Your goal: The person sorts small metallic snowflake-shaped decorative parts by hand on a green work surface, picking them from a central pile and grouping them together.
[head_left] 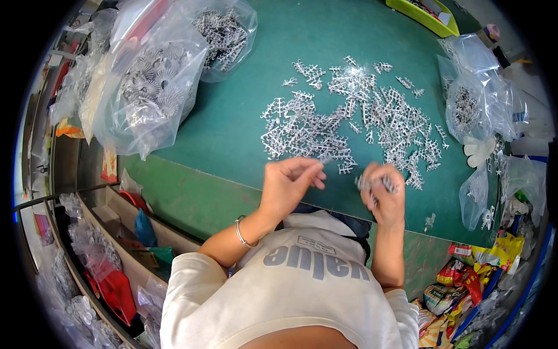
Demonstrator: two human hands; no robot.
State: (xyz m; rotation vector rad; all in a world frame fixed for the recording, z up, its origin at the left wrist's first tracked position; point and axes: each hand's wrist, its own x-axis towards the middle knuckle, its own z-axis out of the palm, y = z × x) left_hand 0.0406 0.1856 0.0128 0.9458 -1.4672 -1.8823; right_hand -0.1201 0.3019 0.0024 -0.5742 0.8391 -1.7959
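Note:
My left hand (286, 183) is pinched near the table's front edge, with a small silvery metal piece (326, 158) at its fingertips; motion blur hides its exact shape. To its right, my right hand (388, 200) is curled round several small silvery metal pieces (366, 183), also smeared by motion. Just beyond both hands lies a spread of small branched metal pieces, in a left heap (305, 131) and a right heap (401, 119). The left fingertips are close to the left heap's near edge.
The green table (232, 134) bears a clear bag of round ribbed metal parts (154, 81) and a bag of branched pieces (221, 35) at left. More bags (465, 107) and a white glove (479, 152) lie at right. A yellow-green tray (427, 16) stands far right.

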